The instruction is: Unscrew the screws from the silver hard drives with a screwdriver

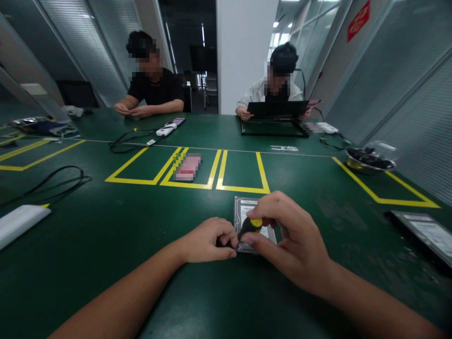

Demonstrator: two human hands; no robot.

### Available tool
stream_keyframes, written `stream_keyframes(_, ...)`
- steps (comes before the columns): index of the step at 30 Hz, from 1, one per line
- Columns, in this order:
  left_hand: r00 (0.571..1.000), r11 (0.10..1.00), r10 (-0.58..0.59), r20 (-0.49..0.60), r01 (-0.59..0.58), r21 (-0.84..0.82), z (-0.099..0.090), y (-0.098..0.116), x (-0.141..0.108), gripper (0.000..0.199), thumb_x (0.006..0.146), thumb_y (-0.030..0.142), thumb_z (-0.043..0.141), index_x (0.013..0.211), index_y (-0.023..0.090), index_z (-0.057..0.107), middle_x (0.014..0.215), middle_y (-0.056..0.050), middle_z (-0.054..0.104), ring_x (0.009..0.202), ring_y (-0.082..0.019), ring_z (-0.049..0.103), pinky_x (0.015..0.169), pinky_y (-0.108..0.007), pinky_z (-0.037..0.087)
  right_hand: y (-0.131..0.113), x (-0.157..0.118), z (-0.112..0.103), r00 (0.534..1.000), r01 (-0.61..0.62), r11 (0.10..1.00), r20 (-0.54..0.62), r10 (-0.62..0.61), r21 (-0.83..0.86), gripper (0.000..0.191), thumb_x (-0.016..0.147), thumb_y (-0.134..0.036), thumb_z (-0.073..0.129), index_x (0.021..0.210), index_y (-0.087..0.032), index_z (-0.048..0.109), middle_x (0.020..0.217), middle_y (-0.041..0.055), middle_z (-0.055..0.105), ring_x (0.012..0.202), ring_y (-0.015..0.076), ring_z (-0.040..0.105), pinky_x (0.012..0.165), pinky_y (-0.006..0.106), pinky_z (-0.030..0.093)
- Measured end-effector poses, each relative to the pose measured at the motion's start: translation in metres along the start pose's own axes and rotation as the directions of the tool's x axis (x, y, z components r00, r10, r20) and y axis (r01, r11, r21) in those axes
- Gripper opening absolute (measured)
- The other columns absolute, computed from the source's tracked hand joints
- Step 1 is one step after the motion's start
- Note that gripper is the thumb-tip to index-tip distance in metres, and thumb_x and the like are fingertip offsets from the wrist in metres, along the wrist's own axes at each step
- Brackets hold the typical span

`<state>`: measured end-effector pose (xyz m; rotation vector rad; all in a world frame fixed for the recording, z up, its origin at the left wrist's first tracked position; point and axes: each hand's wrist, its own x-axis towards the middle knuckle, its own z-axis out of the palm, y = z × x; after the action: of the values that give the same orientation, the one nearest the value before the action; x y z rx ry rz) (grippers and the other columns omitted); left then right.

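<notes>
A silver hard drive point(244, 209) lies flat on the green table point(106, 245), just below the yellow floor-tape boxes. My right hand point(289, 235) grips a screwdriver with a black and yellow handle point(251, 226), held over the drive's near left corner. My left hand point(208, 240) pinches the lower part of the screwdriver at the drive's edge. The tip and the drive's near edge are hidden by my fingers.
A second drive point(423, 233) lies at the right edge, a metal bowl of small parts point(369, 160) behind it. A white device point(19, 223) and black cable point(52, 181) lie at left. Two people sit across the table, one with a laptop point(275, 110).
</notes>
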<state>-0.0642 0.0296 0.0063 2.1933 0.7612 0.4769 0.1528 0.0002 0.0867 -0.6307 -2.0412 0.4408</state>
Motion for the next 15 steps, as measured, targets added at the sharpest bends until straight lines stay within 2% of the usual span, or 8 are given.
stream_keyframes(15, 1.0, 1.0, -0.011, -0.012, 0.011, -0.004, -0.0012, 0.0032, 0.0004, 0.013, 0.077, 0.024, 0.073, 0.08, 0.017, 0.062, 0.073, 0.004, 0.052, 0.069, -0.012, 0.051, 0.067, -0.024, 0.037, -0.0005, 0.0015, 0.0001, 1.0, 0.016, 1.0, 0.009, -0.016, -0.001, 0.022, 0.083, -0.016, 0.069, 0.104, -0.018, 0.061, 0.093, 0.0004, 0.062, 0.082, 0.0098, 0.055, 0.068, 0.023, 0.046)
